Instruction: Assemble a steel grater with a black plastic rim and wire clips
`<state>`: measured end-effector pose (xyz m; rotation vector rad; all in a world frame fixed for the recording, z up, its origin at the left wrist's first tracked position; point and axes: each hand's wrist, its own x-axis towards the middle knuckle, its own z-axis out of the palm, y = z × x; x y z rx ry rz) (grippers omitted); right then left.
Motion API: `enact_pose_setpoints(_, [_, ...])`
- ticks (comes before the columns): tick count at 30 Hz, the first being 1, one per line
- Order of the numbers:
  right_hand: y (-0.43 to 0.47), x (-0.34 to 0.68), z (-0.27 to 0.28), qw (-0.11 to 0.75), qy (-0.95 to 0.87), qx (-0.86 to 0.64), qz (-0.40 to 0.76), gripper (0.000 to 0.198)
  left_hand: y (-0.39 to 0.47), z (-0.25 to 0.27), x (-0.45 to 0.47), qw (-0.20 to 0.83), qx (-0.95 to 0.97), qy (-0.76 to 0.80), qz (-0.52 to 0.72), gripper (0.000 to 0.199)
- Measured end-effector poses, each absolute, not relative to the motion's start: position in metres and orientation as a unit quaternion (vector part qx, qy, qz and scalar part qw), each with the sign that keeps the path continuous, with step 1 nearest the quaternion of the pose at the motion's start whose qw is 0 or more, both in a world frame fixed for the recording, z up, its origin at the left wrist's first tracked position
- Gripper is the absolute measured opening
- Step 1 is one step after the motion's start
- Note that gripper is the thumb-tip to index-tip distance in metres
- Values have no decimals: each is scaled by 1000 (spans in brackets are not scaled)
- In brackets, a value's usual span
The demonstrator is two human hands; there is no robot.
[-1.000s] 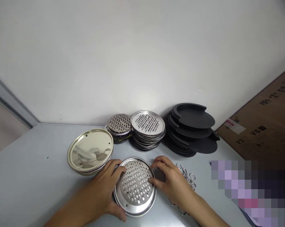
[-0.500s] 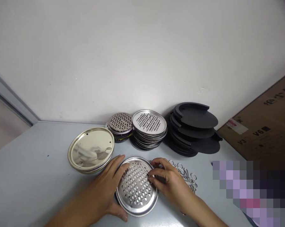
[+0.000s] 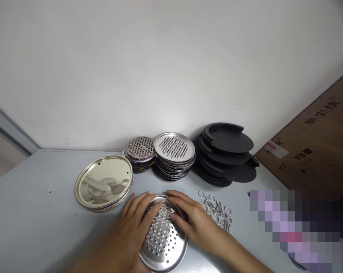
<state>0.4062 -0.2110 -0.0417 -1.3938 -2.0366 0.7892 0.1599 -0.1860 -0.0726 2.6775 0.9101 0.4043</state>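
Observation:
Flat in front of me lies a round metal grater plate (image 3: 162,242) with rows of raised holes and a rolled rim. My left hand (image 3: 139,222) grips its left side, fingers over the upper left edge; the thumb is mostly out of sight. From the right, my right hand (image 3: 190,214) has its fingers over the far rim and its thumb on the perforated face. Just right of that hand is a pile of small metal rings and clips (image 3: 217,210). To the upper left, a stack of gold-toned round plates (image 3: 104,182) rests on the table.
Against the wall stand a stack of smaller grater discs (image 3: 140,148), a stack of silver grater plates (image 3: 174,148) and a pile of black round plastic parts (image 3: 231,142). A cardboard box (image 3: 316,140) leans in at the right. A blurred purple patch (image 3: 285,223) covers the lower right.
The grater plate has shifted slightly toward me. My right hand has moved up over its far rim, with the thumb laid on the face. The view has shifted slightly.

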Motion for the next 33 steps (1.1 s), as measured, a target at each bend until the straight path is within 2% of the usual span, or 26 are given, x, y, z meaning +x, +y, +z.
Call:
enact_pose_setpoints(2, [-213,403,-42,279,-760,-521,271,42,-182,-67,159,154,937,290,122,139])
enact_pose_setpoints(6, [-216,398,-42,300,-743,-561,207,22,-177,-57,162,196,940,269,81,126])
enact_pose_setpoints(9, [-221,393,-44,280,-735,-585,196,14,-176,-54,166,223,936,265,61,122])
enact_pose_setpoints(17, [-227,388,-53,274,-735,-597,168,20,-174,-47,177,248,928,278,11,124])
enact_pose_setpoints(25, [-225,393,-54,301,-740,-581,154,26,-174,-58,173,248,929,265,71,126])
enact_pose_setpoints(33, [-220,386,-51,323,-719,-583,199,19,-169,-49,176,272,918,282,62,126])
